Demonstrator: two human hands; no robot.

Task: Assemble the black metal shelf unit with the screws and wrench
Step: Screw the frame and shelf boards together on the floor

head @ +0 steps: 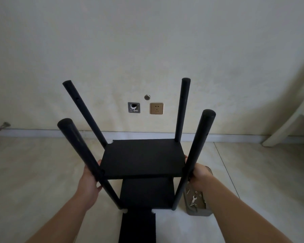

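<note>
Shelf unit (pixel 142 158) stands on the floor (pixel 33 172), near centre. My left hand (pixel 89 179) and right hand (pixel 199 174) each grip a side edge of the upper panel. Rigid metal, probably moderately heavy; panel edges give better purchase than the smooth posts. Wrench (pixel 194 199) lies in the tray (pixel 197 210), right.

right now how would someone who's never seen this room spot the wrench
Start at the black shelf unit held in the middle of the floor, then look just right of its near right post, under the right hand, to the grey tray on the tiles. The wrench lies in it: the one flat silver tool among small screws.
</note>
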